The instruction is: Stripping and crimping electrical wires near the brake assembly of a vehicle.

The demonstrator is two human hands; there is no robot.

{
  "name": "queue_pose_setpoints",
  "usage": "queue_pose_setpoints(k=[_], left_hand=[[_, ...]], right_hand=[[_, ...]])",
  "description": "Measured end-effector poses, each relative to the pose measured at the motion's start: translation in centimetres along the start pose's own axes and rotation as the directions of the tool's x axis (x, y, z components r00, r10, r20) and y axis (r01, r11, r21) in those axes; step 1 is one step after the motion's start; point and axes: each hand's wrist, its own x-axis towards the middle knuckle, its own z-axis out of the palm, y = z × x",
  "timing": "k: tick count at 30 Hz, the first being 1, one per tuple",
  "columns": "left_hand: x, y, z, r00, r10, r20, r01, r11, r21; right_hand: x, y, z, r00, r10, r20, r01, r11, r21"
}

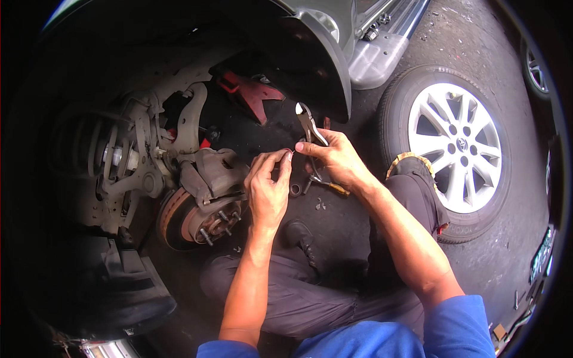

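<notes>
Both my hands meet at the centre, beside the bared wheel hub.
My right hand (334,158) holds pliers (310,128) pointing to twelve o'clock; my left hand (268,191) touches it fingertip to fingertip. Brake disc (179,218) and caliper (215,173) sit at nine o'clock, the removed wheel (453,149) lies at three o'clock.

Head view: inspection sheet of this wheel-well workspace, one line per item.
Surface: dark grey asphalt ground, gritty, with small specks.
Job's things: silver metal pliers in the right hand; a tiny part, too small to identify, pinched between both hands' fingers.
Left hand: in front of the rusty brake disc with studs and grey caliper.
Clutter: small dark ring and loose bits on the ground.
Cables: nothing seen.
Surroundings: removed black tyre on a silver alloy wheel lying flat, red jack stand, coil spring.
</notes>
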Motion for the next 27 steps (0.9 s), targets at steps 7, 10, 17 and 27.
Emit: queue_pose_setpoints(k=[7, 10, 17, 27], left_hand=[[0.2, 0.2, -0.1, 0.91, 0.398, -0.113, -0.373, 0.907, 0.196], [0.1, 0.9, 0.0, 0.978, 0.032, -0.207, -0.139, 0.841, -0.522], [1.1, 0.2, -2.7, 0.704, -0.406, 0.582, 0.708, 0.339, -0.62], [1.0, 0.9, -1.2, 0.976, 0.214, 0.048, -0.217, 0.974, 0.064]], right_hand=[[0.1, 0.3, 0.2, 1.0, 0.023, 0.009, -0.024, 0.997, 0.072], [0.0, 0.2, 0.4, 0.998, -0.069, 0.017, 0.068, 0.997, 0.04], [0.2, 0.5, 0.1, 0.976, -0.211, 0.046, 0.215, 0.971, -0.105], [0.4, 0.5, 0.0, 0.999, -0.027, 0.019, 0.023, 0.982, 0.187]])
